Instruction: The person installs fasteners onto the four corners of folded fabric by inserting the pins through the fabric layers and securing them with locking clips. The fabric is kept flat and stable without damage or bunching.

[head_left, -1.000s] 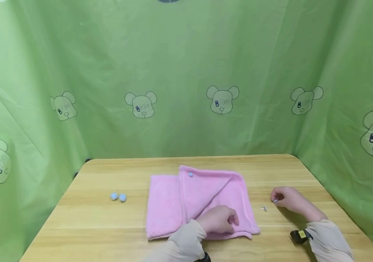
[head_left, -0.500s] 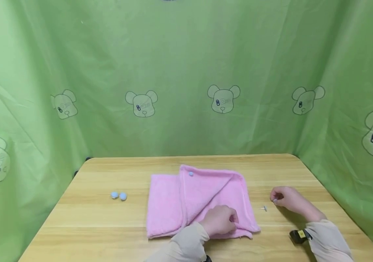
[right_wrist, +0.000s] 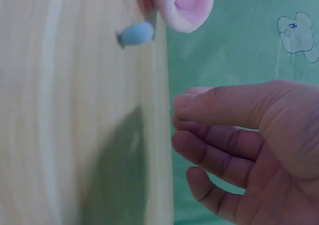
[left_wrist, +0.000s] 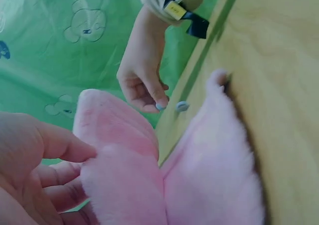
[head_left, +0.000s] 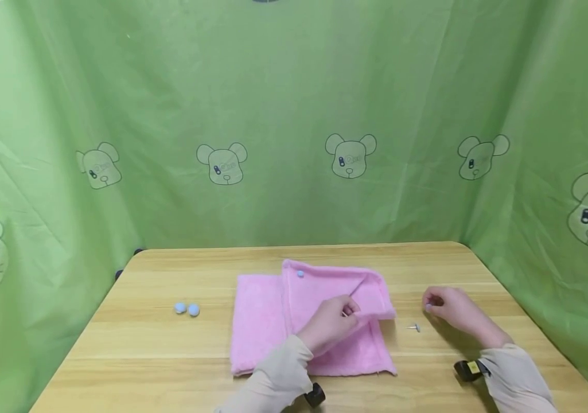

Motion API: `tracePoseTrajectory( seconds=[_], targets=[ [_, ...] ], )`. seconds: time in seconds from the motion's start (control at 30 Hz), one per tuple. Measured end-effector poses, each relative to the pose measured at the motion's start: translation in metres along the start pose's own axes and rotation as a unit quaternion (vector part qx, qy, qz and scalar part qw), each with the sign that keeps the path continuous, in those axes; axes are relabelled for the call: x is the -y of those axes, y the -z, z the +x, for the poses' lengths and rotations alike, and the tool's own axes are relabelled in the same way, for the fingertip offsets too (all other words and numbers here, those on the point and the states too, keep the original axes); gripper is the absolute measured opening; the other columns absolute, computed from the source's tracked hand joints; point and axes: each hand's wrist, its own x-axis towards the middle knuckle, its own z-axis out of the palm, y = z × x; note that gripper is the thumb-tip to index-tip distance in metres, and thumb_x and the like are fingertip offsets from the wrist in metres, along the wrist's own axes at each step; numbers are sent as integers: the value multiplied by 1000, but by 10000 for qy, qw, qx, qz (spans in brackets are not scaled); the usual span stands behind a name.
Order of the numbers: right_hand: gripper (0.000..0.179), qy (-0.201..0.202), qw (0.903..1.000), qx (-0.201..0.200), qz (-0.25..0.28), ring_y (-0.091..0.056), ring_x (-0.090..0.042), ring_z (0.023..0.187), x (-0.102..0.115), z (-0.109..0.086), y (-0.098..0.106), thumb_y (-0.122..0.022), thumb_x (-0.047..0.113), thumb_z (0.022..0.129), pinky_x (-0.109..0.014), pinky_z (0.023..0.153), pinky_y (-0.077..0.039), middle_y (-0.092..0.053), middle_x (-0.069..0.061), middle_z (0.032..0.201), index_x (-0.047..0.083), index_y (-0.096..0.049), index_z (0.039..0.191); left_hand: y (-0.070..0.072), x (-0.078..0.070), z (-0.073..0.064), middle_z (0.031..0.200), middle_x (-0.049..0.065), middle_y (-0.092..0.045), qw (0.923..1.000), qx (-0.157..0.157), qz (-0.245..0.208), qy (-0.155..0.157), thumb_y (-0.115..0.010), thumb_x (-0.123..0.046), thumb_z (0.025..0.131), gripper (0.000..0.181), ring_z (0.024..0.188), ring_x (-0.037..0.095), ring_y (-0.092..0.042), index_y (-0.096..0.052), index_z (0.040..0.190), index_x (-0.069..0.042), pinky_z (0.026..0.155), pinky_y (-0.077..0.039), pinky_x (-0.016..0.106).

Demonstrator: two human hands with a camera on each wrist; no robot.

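My left hand (head_left: pixel 326 324) pinches the near right corner of a pink fleece cloth (head_left: pixel 263 321) and holds it lifted, folded back over the rest. In the left wrist view the thumb (left_wrist: pixel 65 142) presses on the raised pink fabric (left_wrist: pixel 124 180). Off to the right of the cloth, my right hand (head_left: pixel 459 310) is low over the table, thumb and forefinger together. A small light blue piece (left_wrist: pixel 160 106) shows at these fingertips in the left wrist view. Between that hand and the cloth lies a blue-headed pin (head_left: pixel 415 327) on its side, its thin shaft pointing left.
Two round light blue pieces (head_left: pixel 187 309) lie side by side on the wooden table (head_left: pixel 144 355), left of the cloth. A small blue dot (head_left: pixel 300 273) sits near the cloth's upper fold. Green curtains (head_left: pixel 294 86) with bear outlines stand behind and at both sides.
My left hand has lifted the near right corner of the cloth and moved it up and back, uncovering the layer beneath. The right hand has shifted only slightly.
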Motion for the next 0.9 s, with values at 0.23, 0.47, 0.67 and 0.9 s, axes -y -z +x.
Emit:
tracePoseTrajectory(
  seconds=[0.23,0.47,0.67,0.9],
  targets=[
    [11,338,9973,-648,89,-51,7,74,29,6,8,-71,3,82,-23,65,-49,-63,10,78,13,-66,82,18,-1,6,85,-5,-64,9977,-644,-32,-227,-61,-10,83,18,76,5,-54,-69,99,-14,69,-47,21],
    [10,552,9901,-1086,694,-54,7,74,68,9,11,-74,6,82,-20,63,-50,-68,6,79,14,-69,87,28,-1,9,84,-6,-63,9955,-918,-28,-243,-65,-25,89,13,75,4,-53,-67,98,-16,68,-46,20],
    [17,939,9769,-1564,1111,-55,5,71,95,8,4,-76,0,78,-20,60,-51,-69,5,78,14,-69,86,33,-2,9,75,-4,-56,9910,-1227,-261,-476,-66,-27,90,17,68,4,-47,-64,93,-10,63,-43,18],
    [18,1259,9721,-1308,1484,-55,3,70,119,9,-11,-76,2,78,-21,62,-51,-70,2,79,12,-70,91,34,-2,11,73,-4,-55,9868,-1413,-436,-664,-66,-23,91,15,65,2,-45,-64,94,-9,64,-42,18]
  ],
)
